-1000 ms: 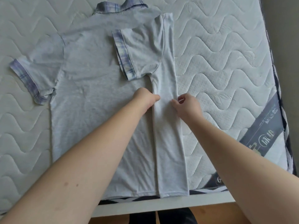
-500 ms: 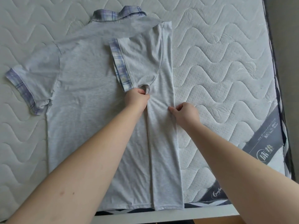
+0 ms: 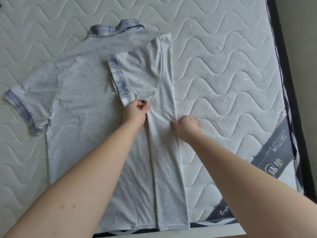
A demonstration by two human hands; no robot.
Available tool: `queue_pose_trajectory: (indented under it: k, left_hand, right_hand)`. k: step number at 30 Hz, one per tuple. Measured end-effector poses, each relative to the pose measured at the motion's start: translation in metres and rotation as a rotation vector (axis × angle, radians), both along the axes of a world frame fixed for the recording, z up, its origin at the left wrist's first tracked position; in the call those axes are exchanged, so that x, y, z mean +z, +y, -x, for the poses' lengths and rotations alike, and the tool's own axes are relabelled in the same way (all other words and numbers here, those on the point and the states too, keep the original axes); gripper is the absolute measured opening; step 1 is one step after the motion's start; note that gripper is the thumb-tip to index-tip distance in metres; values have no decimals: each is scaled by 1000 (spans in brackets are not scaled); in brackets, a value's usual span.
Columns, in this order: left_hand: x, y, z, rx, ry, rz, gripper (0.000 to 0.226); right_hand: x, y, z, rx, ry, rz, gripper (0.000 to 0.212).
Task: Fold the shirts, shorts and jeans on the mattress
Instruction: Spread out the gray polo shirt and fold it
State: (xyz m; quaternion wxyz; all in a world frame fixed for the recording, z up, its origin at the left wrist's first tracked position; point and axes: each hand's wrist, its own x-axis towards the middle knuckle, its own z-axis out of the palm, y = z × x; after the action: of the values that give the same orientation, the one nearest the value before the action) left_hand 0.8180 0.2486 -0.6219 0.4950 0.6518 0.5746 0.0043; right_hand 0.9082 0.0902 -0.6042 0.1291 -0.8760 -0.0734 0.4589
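Both hands are on the grey shirt (image 3: 82,93) spread flat on the mattress (image 3: 223,66): left hand (image 3: 136,113) pinches the folded-in sleeve's armpit, right hand (image 3: 186,127) pinches the folded side edge.

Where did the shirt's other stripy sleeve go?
In the head view, the folded sleeve lies flipped onto the middle of the grey shirt, just below the plaid collar, with the left hand pinching its lower corner.

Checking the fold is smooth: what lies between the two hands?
In the head view, only the shirt's folded-over side panel lies between the left hand and right hand, slightly puckered.
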Motion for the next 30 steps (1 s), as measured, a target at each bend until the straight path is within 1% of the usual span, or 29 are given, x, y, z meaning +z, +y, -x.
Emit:
queue_pose_trajectory:
  k: [3,8,11,16,19,22,24,26,27,28,30]
  left_hand:
    - [-1,3,3,-33,-14,9,19]
    - [-1,6,4,-53,-20,52,17]
    - [-7,10,5,-58,-20,71,18]
    - [-10,11,4,-35,-54,72,20]
    - [-5,13,3,-15,-87,117,22]
    - [3,15,4,-71,-111,163,23]
    - [10,17,15,-122,-185,243,20]
    - [17,28,36,-177,-238,245,15]
    - [20,37,51,-192,-253,213,13]
    - [23,47,66,-203,-262,171,12]
    - [27,67,95,-257,-254,79,8]
  right_hand:
    - [4,6,-3,27,26,41,64]
    - [0,12,-6,14,68,96,69]
    - [-7,18,-4,-11,40,142,70]
    - [-12,19,-1,4,-3,189,72]
    - [-7,20,-4,65,-32,204,71]
    - [-1,20,-6,92,-54,211,67]
    - [3,18,-4,44,-49,198,65]
    - [10,15,2,-64,-56,166,63]
    - [15,16,7,-105,-101,154,61]
    - [20,17,14,-128,-192,143,58]
    - [29,28,33,-135,-427,82,49]
